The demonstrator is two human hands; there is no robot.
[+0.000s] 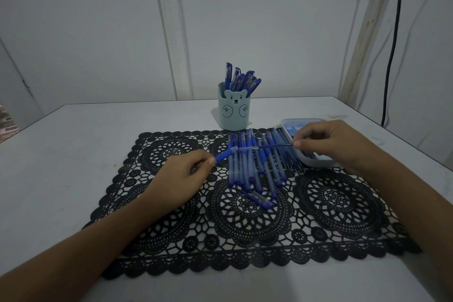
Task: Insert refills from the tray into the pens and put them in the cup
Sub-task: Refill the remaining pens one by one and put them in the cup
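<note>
Left hand [185, 174] pinches the pen [224, 155] by its grip and right hand [328, 142] pinches the refill [274, 146], mid-worktop beside the tray [311, 161]. Keep both in line and push gently.

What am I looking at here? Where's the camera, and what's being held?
No machine here: a person works with bare hands, and the single picture comes from a camera worn on the head, looking forward and down. The left hand pinches a pen by its blue grip; the right hand pinches a thin refill that looks partway into the pen's barrel. On the white table lies a black lace mat with a row of loose pens. A tray sits by the right hand, and a bear-faced cup behind holds more pens.
</note>
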